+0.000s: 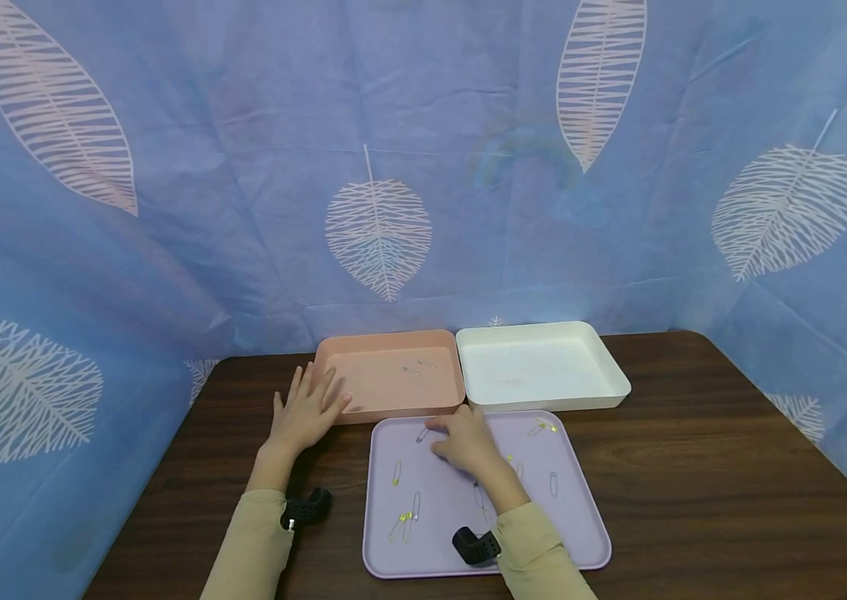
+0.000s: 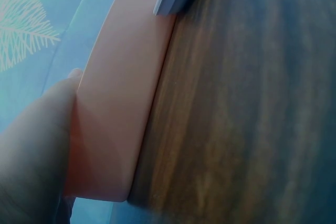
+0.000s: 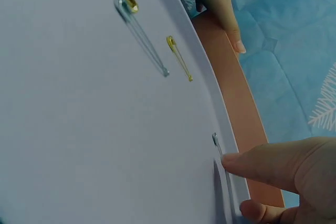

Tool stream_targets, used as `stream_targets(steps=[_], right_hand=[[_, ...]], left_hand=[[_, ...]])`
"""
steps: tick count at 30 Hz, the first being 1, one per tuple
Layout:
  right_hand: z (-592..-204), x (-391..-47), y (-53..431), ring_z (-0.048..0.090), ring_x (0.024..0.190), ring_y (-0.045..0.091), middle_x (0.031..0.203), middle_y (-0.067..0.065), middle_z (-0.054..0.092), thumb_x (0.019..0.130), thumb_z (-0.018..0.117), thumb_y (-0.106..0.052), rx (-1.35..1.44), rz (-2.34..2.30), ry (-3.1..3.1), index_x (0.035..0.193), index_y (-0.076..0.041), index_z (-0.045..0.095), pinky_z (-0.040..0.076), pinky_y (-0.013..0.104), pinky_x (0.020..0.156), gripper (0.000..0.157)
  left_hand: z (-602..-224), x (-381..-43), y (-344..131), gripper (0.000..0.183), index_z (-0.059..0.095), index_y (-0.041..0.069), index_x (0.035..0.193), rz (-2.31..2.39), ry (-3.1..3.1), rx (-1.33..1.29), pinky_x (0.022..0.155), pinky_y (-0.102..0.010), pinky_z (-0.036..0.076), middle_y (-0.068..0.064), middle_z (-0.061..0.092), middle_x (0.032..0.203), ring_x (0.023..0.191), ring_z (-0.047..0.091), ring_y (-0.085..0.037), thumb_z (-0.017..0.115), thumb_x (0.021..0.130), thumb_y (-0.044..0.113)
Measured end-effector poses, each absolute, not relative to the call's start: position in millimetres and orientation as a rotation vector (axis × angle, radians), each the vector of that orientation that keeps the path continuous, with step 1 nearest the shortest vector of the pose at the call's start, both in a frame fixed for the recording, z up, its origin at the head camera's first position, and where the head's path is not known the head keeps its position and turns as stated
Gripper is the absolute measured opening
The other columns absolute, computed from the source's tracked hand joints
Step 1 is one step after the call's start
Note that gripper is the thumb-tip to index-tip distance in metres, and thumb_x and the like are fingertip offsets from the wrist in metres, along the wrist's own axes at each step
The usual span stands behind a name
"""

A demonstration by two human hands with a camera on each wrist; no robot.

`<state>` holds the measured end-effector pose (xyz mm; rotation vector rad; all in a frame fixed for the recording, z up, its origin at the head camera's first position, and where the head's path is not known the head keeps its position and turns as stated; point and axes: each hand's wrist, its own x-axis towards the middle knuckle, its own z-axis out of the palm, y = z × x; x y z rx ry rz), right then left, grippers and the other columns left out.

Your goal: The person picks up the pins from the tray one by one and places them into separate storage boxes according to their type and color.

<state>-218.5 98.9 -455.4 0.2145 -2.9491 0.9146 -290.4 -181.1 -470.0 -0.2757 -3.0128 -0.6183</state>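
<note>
My left hand (image 1: 303, 421) rests on the left rim of the pink tray (image 1: 386, 412), its fingers straight and spread. In the left wrist view, the thumb (image 2: 37, 140) lies along the tray's wall. My right hand (image 1: 468, 437) is over the top of the lilac tray (image 1: 438, 562). A silver safety pin (image 3: 214, 139) lies near that tray's far edge, and one fingertip (image 3: 231, 162) is right at it. Thumb and finger stand apart there. Several gold and silver safety pins lie around on the lilac tray, among them a gold safety pin (image 3: 179, 59).
A white tray (image 1: 581, 400) stands right of the pink one, both behind the lilac tray. Small silver safety pins (image 1: 427, 363) lie in the pink tray. Blue leaf-patterned cloth (image 1: 453, 233) hangs behind the dark wooden table (image 1: 694, 483).
</note>
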Motion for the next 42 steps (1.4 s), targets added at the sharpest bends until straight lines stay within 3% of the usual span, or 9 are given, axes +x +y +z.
stream_targets(steps=[7, 13, 33, 42], right_hand=[[-454.1, -217.4, 99.4, 0.046, 0.110, 0.033, 0.102, 0.012, 0.058, 0.074, 0.079, -0.011, 0.205, 0.853, -2.940, 0.082, -0.014, 0.072, 0.043, 0.050, 0.090, 0.012], [-455.4, -218.0, 101.3, 0.046, 0.095, 0.026, 0.089, 0.008, 0.054, 0.071, 0.080, -0.007, 0.242, 0.809, -2.921, 0.067, -0.016, 0.065, 0.042, 0.041, 0.079, 0.018], [-454.4, -214.6, 101.3, 0.039, 0.079, 0.019, 0.083, 0.006, 0.051, 0.070, 0.072, -0.002, 0.375, 0.822, -2.943, 0.056, -0.011, 0.057, 0.035, 0.032, 0.066, 0.022], [-448.7, -214.3, 96.5, 0.039, 0.080, 0.020, 0.080, 0.003, 0.049, 0.070, 0.072, -0.005, 0.440, 0.793, -2.928, 0.056, -0.013, 0.056, 0.034, 0.032, 0.071, 0.023]], left_hand=[[-469.7, -290.0, -180.5, 0.078, 0.021, 0.028, 0.156, -0.615, -3.009, -0.277, 0.109, -0.077, 0.002, -0.014, 0.001, 0.165, 0.152, -0.006, -0.036, 0.040, 0.093, 0.069], [-469.1, -288.8, -180.0, 0.078, 0.021, 0.028, 0.157, -0.618, -3.011, -0.274, 0.109, -0.076, 0.002, -0.014, 0.001, 0.165, 0.152, -0.006, -0.036, 0.040, 0.093, 0.068], [-469.5, -289.2, -182.1, 0.078, 0.022, 0.027, 0.156, -0.614, -3.006, -0.284, 0.108, -0.077, 0.003, -0.016, 0.002, 0.165, 0.152, -0.005, -0.038, 0.038, 0.093, 0.070], [-470.3, -289.9, -181.5, 0.079, 0.022, 0.027, 0.156, -0.613, -3.008, -0.289, 0.108, -0.077, 0.003, -0.015, 0.001, 0.165, 0.152, -0.005, -0.038, 0.038, 0.093, 0.070]])
